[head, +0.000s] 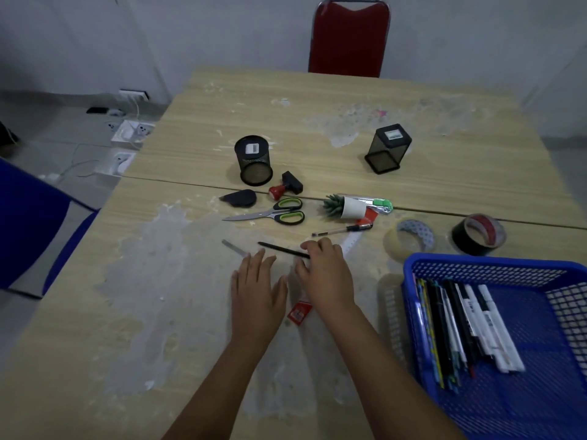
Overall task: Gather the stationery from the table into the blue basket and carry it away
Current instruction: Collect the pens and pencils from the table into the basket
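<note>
Near centre frame, both my hands are low over the table [158, 312]. My right hand [327, 274] curls its fingertips onto a thin black pencil [282, 250]; fingers touch it, but I cannot tell whether a proper pinch is closed on it yet. My left hand [259, 287] lies open and flat, fingers spread, gripping nothing, just beside a clear ruler [235, 248].

At lower right the blue basket [476, 268] already has pens and markers lying along its left side. Not yet gathered, across mid-frame: scissors [270, 214], a black pen [343, 230], a stamp [286, 185], a utility knife [379, 204], two tape rolls [413, 236] toward the right, a small red packet [298, 312] between my wrists.

Handling, my guess: the pencil is light, stiff and prone to roll, so pinch at mid-length. The ruler lies flat and slick; slide it toward the edge or lift one end with a nail. Scissors by the handles, blades shut.
</note>
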